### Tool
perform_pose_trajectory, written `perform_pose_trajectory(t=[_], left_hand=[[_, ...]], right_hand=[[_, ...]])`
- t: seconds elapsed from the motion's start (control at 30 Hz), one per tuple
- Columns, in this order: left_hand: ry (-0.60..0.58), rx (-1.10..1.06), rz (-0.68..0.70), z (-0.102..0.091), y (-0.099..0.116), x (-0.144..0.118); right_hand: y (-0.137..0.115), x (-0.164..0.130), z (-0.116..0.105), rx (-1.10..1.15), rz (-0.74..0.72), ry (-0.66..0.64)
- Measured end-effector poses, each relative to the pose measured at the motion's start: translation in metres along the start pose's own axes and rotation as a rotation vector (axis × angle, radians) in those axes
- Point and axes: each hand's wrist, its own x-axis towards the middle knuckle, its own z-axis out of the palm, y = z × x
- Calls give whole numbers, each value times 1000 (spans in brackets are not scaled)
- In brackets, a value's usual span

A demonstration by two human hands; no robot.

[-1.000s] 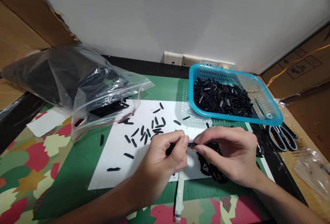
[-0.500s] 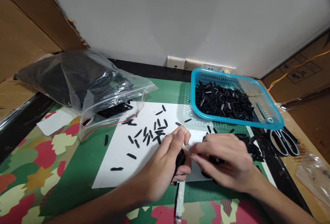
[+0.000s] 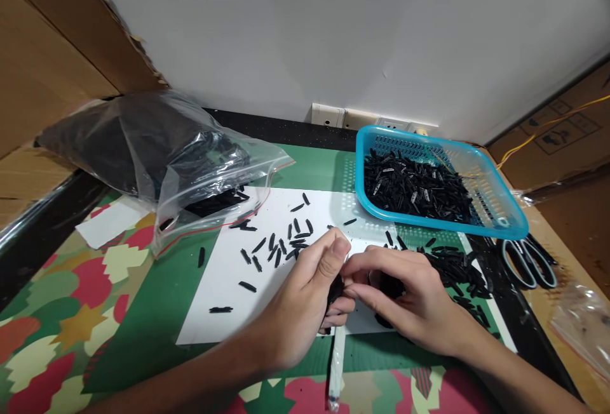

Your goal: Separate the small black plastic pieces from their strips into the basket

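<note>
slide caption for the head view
Over white paper, the left hand grips black pieces beside the right hand; bag and basket behind.

Now turns left hand (image 3: 302,296) more upright than before; brings right hand (image 3: 425,293) leftward, uncovering more black strips (image 3: 450,264) at right.

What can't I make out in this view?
Head view:
Whether the right hand pinches anything: its grip covers that.
How many black pieces the left hand holds: its grip hides them.
Pale marks in the blue basket: too small.
Small clear bag: cut by the right edge.
</note>
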Motion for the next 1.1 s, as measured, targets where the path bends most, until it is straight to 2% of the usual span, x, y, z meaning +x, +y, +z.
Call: perform_pose_trajectory(t=[0.27, 0.43, 0.6, 0.77, 0.9, 1.1], left_hand=[[-34, 12, -1, -3, -6, -1], [-11, 61, -10, 2, -7, -1], [-17, 90, 43, -1, -2, -1], [-77, 264, 105, -4, 1, -6], [-79, 347, 135, -3, 0, -11], [-39, 338, 191, -4, -1, -11]], right_hand=[[-1, 5, -2, 129, 132, -59], [-7, 8, -7, 122, 223, -134], [-9, 8, -10, 127, 203, -23], [-5, 5, -14, 93, 158, 145], [-5, 5, -15, 112, 154, 166], [-5, 6, -15, 135, 85, 162]])
